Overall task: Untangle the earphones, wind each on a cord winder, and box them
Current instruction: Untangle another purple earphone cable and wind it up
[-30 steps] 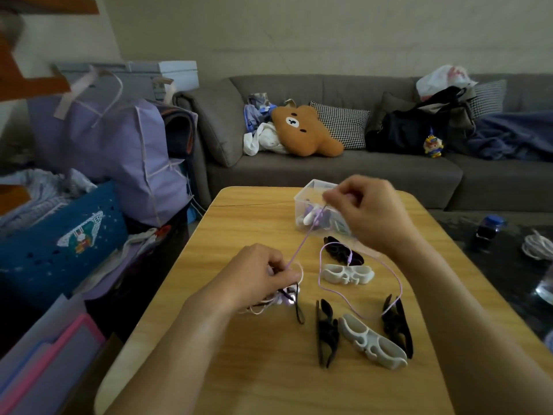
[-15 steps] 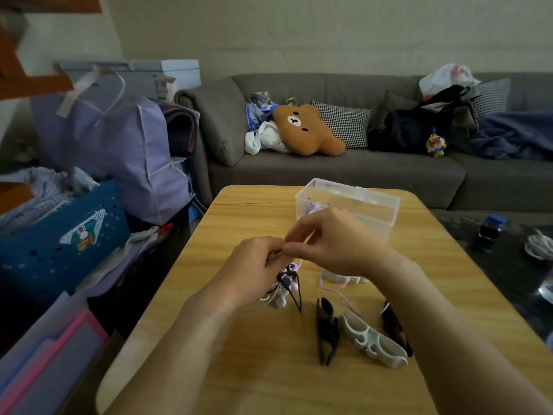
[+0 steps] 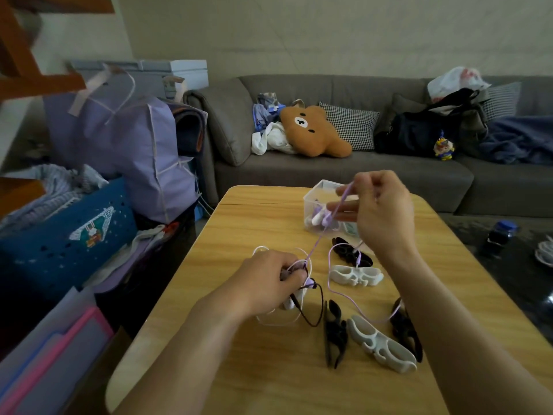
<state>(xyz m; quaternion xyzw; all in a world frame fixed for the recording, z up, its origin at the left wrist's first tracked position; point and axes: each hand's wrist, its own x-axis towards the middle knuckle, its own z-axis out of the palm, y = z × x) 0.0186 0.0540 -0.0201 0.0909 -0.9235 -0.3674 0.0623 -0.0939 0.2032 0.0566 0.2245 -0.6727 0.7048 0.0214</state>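
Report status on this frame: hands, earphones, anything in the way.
Left hand grips cord tangle at table. Right hand pinches purple cord, raised taut. Winders unused. Nothing blocking.

The table (image 3: 269,369) is light yellow-brown wood with a visible grain. On it lie two white winders (image 3: 356,275) (image 3: 381,344) and three black winders (image 3: 335,336) (image 3: 353,251) (image 3: 405,332). The taut cord (image 3: 329,223) is pale purple; a white cord (image 3: 278,322) and a black cord (image 3: 320,307) loop by it. The box (image 3: 314,199) is clear, with purple and white pieces inside. The sofa (image 3: 344,175) is grey-brown. The bear cushion (image 3: 314,130) is orange-brown with a white muzzle, and the pillow (image 3: 350,124) is black-and-white checked. The bag (image 3: 131,151) is lavender with pale piping, and the basket (image 3: 59,238) is blue.
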